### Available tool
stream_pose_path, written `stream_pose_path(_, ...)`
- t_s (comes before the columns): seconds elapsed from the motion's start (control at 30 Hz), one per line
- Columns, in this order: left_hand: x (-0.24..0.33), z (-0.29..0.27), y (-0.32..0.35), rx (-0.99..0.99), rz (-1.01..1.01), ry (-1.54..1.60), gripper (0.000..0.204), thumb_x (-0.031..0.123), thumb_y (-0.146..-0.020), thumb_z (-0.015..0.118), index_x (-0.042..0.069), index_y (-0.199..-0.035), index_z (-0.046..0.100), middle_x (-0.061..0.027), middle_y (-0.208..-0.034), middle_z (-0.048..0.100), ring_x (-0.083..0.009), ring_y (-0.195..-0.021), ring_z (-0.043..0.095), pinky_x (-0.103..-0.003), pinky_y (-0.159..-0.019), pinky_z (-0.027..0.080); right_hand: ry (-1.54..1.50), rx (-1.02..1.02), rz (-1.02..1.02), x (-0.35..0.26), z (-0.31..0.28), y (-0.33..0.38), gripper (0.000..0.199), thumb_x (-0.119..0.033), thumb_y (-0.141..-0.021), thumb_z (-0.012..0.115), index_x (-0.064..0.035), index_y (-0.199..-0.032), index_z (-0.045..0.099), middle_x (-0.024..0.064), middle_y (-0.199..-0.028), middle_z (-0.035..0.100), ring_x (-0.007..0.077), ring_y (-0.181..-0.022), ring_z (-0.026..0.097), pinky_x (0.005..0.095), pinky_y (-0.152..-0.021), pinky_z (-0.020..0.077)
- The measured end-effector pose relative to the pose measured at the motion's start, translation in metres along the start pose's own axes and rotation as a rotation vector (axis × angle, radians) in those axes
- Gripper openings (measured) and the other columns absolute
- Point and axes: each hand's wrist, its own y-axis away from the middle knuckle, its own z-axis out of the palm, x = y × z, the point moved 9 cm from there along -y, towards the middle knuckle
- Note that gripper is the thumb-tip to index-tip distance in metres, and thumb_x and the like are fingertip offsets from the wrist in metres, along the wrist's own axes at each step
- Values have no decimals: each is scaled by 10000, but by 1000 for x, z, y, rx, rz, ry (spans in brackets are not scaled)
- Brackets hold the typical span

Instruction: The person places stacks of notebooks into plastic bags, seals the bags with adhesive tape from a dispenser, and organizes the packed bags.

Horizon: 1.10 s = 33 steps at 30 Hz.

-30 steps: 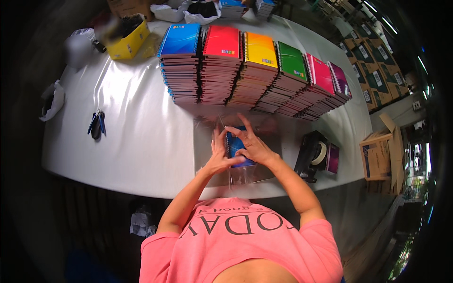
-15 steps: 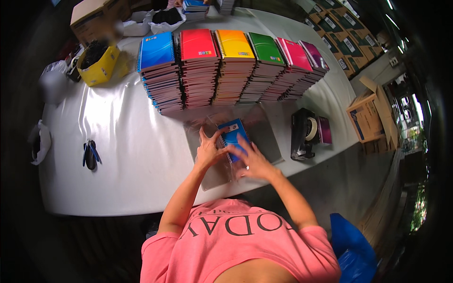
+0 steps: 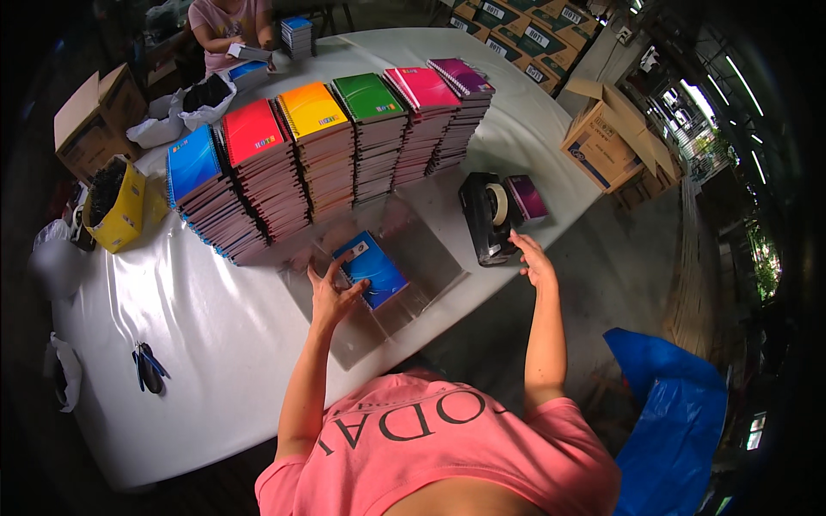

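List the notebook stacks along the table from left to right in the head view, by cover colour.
Blue stack → red stack → yellow stack → green stack → pink stack → purple stack.

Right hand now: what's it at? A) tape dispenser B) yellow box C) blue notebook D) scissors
A: the right hand is open at the edge of the black tape dispenser, while the left hand rests on the blue notebook.

Notebook stacks [image 3: 327, 155] behind; tape dispenser [image 3: 486, 217] right.
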Motion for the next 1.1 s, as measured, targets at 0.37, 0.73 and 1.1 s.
stream_pose_path(0.37, -2, 5, 1, -73, -93, 187, 701, 325, -646, 833, 194, -1269, 539, -279, -1449, 66, -412, -1159, 501, -368, -785, 586, -697, -370, -124, 31, 15, -10, 102, -210, -860, 649, -167, -952, 636, -46, -929, 565, 121, -878, 503, 545, -745, 491)
stream_pose_path(0.73, -11, 6, 4, -40, -97, 206, 691, 183, -659, 831, 234, -1276, 524, -224, -1469, -8, -353, -955, 636, -359, -766, 596, -103, -167, -579, -86, 56, 67, 236, -70, -844, 633, 3, -1067, 654, 87, -782, 671, 71, -503, 525, 204, -454, 422)
stream_pose_path(1.1, -8, 8, 1, 20, 87, -59, 711, 429, -685, 759, 296, -1318, 464, -294, -1453, 22, -371, -1210, 433, -451, -1022, 412, 862, -658, -723, -129, 320, 108, 1064, -354, -616, 817, -133, -1461, 210, 165, -764, 665, 271, -666, 641, 377, -652, 503)
